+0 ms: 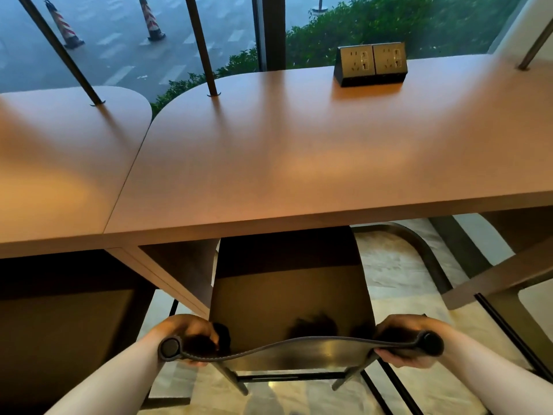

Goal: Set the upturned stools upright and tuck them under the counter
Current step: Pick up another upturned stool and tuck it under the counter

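Both hands were curled around the top edge of the stool's backrest (299, 345): the left hand (187, 333) gripped its rolled left end, the right hand (402, 342) its right end, with fingers wrapped over the rim. The stool (291, 301) was seen standing upright on the pale floor (398, 265), its seat pointed toward the table (299, 151) and its front part already shadowed beneath the table's near edge. The rear legs and a crossbar could be made out below the backrest. A second seat (59, 324) was partly seen under the table at the left, though its state could not be judged. A twin socket box (371, 64) rested on the table near the window (134, 40).

The righting step appeared to be done for this stool, and the tucking step was judged to be in hand. A straight, even push from both ends would be called for next, so that the seat slid squarely under without catching the table's support panel (173, 274) close on the left.
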### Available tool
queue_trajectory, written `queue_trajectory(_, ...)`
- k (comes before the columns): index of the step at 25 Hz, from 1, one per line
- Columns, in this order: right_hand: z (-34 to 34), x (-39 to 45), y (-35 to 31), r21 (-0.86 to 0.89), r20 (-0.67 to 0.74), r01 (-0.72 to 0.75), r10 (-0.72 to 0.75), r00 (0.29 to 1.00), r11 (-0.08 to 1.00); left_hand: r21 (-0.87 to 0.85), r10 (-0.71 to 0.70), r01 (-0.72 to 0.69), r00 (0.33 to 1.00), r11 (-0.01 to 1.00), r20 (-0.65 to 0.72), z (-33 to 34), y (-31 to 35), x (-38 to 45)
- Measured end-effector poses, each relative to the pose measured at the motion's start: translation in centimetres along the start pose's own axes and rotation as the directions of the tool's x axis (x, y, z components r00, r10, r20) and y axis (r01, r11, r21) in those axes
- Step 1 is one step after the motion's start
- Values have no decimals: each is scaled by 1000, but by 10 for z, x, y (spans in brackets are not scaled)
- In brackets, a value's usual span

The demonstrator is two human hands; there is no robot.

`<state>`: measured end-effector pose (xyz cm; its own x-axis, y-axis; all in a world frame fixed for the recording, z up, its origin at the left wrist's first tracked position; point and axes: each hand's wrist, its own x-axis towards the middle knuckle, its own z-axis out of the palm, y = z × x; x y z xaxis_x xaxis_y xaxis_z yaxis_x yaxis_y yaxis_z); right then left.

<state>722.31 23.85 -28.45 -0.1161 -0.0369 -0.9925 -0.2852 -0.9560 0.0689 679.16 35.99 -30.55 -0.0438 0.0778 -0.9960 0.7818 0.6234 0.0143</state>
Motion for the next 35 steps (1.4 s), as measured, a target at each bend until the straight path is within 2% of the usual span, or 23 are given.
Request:
queue_trajectory(4,2,-3,8,-4,16,1,-1,1000,1000,20,-6,6,1000,1000,4,2,-6,1)
queue_trajectory(8,0,3,20,19,42,-4,3,999,1000,142,25,-24,1000,990,-2,10,-12,3)
queue_trajectory(14,-5,16,35,55,-4,-1,1,1000,999,148,32,-38,998,988,45,29,-20,-4)
queue_trajectory(26,5,10,58,-154,-44,82,-90,995,985,192,88,-96,995,977,48,43,-35,5)
queue_trajectory(30,6,11,62,-180,-44,69,-78,996,981,148,74,-80,996,986,43,43,-41,10)
queue_trajectory(35,3,20,64,-290,-46,49,-65,997,956,175,65,-73,997,982,50,46,-46,23)
